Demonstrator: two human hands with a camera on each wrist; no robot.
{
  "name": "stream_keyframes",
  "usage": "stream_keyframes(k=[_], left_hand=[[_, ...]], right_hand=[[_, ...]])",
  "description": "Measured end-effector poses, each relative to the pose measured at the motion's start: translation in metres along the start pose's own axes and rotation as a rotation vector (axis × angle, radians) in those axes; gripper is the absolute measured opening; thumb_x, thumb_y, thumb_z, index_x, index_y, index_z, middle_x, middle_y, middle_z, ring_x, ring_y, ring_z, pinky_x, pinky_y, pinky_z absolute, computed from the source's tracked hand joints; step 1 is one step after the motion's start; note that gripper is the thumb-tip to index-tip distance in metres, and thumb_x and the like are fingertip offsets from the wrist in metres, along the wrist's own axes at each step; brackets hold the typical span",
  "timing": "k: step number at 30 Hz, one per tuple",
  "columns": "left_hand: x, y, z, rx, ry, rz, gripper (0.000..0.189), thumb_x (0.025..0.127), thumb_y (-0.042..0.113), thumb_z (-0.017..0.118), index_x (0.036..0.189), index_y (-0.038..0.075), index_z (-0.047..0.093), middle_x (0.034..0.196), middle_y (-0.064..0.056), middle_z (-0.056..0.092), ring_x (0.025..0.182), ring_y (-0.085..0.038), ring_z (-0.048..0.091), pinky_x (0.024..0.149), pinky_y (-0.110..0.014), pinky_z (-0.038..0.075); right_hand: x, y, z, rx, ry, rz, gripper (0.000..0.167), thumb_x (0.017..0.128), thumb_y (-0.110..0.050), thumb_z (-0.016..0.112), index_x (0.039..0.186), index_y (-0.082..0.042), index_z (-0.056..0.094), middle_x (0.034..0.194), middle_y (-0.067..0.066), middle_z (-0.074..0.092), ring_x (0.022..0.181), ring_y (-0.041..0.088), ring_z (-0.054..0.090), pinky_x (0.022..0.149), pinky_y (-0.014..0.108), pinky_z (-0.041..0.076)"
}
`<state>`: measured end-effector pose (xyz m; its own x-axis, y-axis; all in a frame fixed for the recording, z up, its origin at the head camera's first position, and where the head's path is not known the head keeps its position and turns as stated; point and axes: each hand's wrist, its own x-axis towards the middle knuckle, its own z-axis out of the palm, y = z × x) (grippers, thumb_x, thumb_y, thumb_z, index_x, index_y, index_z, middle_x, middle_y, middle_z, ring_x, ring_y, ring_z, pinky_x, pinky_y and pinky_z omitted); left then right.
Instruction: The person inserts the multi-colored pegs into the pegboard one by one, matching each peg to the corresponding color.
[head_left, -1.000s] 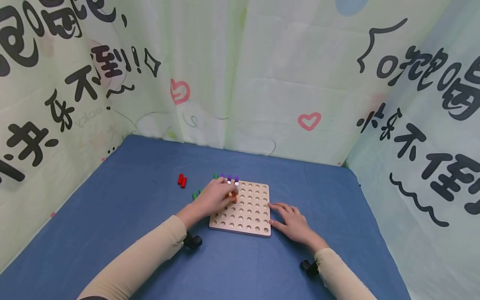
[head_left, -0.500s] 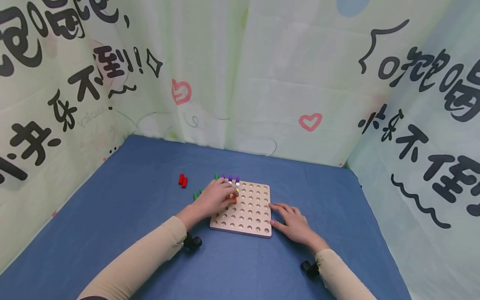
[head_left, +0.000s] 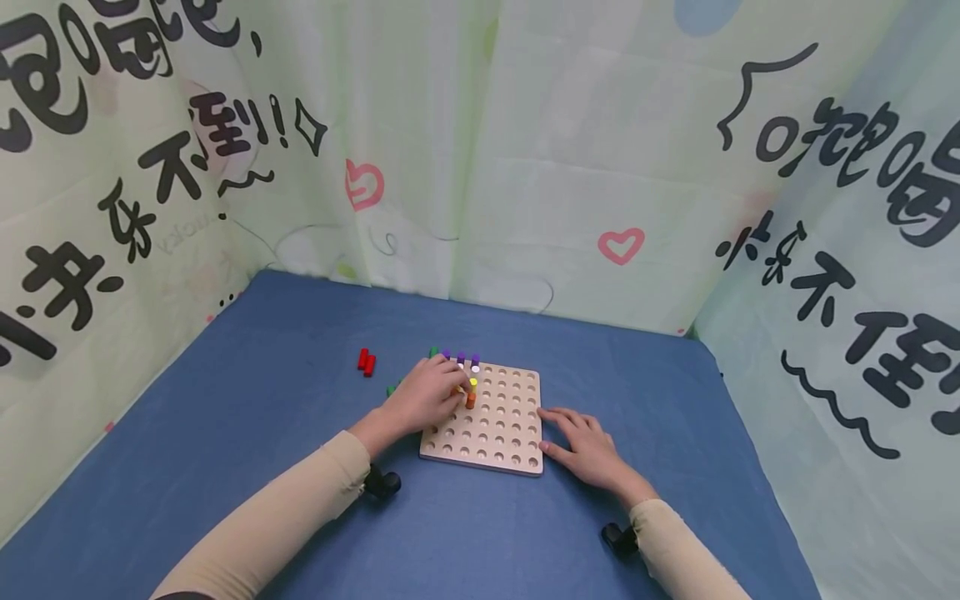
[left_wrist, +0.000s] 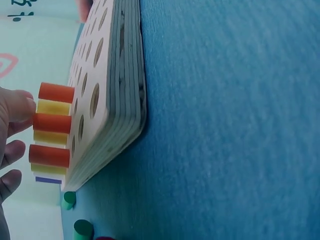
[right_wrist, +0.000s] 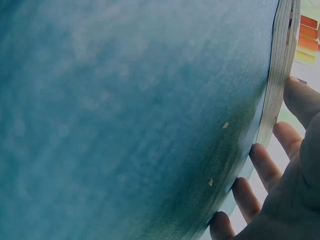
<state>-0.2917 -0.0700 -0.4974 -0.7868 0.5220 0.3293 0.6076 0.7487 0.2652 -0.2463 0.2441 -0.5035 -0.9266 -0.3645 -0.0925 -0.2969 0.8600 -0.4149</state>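
Note:
A square wooden pegboard (head_left: 498,432) with rows of round holes lies on the table. My left hand (head_left: 427,396) is over its left part, fingers loosely bent. In the left wrist view, three orange pegs (left_wrist: 54,156) stand in a row with yellow pegs (left_wrist: 54,107) behind them. The left thumb (left_wrist: 21,104) is at the tops of these pegs; whether it touches one I cannot tell. Purple pegs (head_left: 476,359) and a white peg (head_left: 475,369) stand along the far edge. My right hand (head_left: 588,447) touches the board's right edge with spread fingers.
Two red pegs (head_left: 367,362) lie on the blue table cover (head_left: 300,333) left of the board. Green pegs (left_wrist: 83,230) lie by the board's left side, partly hidden by the left hand in the head view. A printed curtain (head_left: 540,167) surrounds the table.
My left hand has drawn slightly left, away from the rightmost orange peg, which now stands uncovered with a yellow peg behind it. The right hand stays at the board's edge.

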Motion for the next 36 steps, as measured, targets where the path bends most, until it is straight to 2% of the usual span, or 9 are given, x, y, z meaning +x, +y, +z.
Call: stream_keyframes(k=[7,15,25,30,36], left_hand=[[-0.001,-0.007,-0.005,0.016,0.023,-0.019,0.008,0.098,0.02,0.072,0.105,0.021,0.075,0.107,0.005,0.072,0.095,-0.017,0.055,0.084,-0.036,0.046],[-0.004,-0.021,-0.012,0.059,0.048,-0.093,0.009,0.096,0.018,0.074,0.105,0.019,0.075,0.108,0.001,0.073,0.097,-0.019,0.057,0.087,-0.039,0.049],[-0.011,-0.05,-0.02,0.123,0.086,-0.192,0.01,0.096,0.016,0.074,0.106,0.015,0.075,0.111,-0.005,0.072,0.104,-0.027,0.06,0.092,-0.049,0.052],[-0.013,-0.062,-0.024,0.153,0.089,-0.253,0.011,0.097,0.016,0.072,0.107,0.015,0.075,0.113,-0.006,0.071,0.106,-0.029,0.06,0.092,-0.049,0.051],[-0.021,-0.075,-0.027,0.163,0.059,-0.371,0.016,0.099,0.015,0.068,0.114,0.012,0.071,0.119,-0.012,0.066,0.109,-0.033,0.057,0.093,-0.051,0.049]], right_hand=[[-0.001,0.001,0.0,-0.005,0.003,0.007,0.06,0.103,-0.044,0.06,0.157,-0.021,0.045,0.159,0.014,0.043,0.144,0.048,0.034,0.106,0.074,0.029],[-0.001,0.001,0.0,0.003,-0.005,0.007,0.06,0.104,-0.043,0.06,0.157,-0.021,0.045,0.159,0.014,0.043,0.144,0.048,0.033,0.106,0.075,0.028],[0.001,0.001,0.0,-0.005,-0.006,0.001,0.059,0.104,-0.043,0.06,0.157,-0.021,0.046,0.159,0.014,0.043,0.143,0.048,0.034,0.105,0.074,0.03],[0.001,0.001,0.0,-0.002,-0.005,0.002,0.059,0.104,-0.042,0.06,0.157,-0.021,0.046,0.159,0.014,0.043,0.143,0.048,0.034,0.105,0.074,0.03],[0.001,0.001,0.0,-0.003,-0.001,-0.001,0.059,0.104,-0.043,0.06,0.157,-0.02,0.046,0.159,0.014,0.043,0.143,0.049,0.034,0.105,0.075,0.029]])
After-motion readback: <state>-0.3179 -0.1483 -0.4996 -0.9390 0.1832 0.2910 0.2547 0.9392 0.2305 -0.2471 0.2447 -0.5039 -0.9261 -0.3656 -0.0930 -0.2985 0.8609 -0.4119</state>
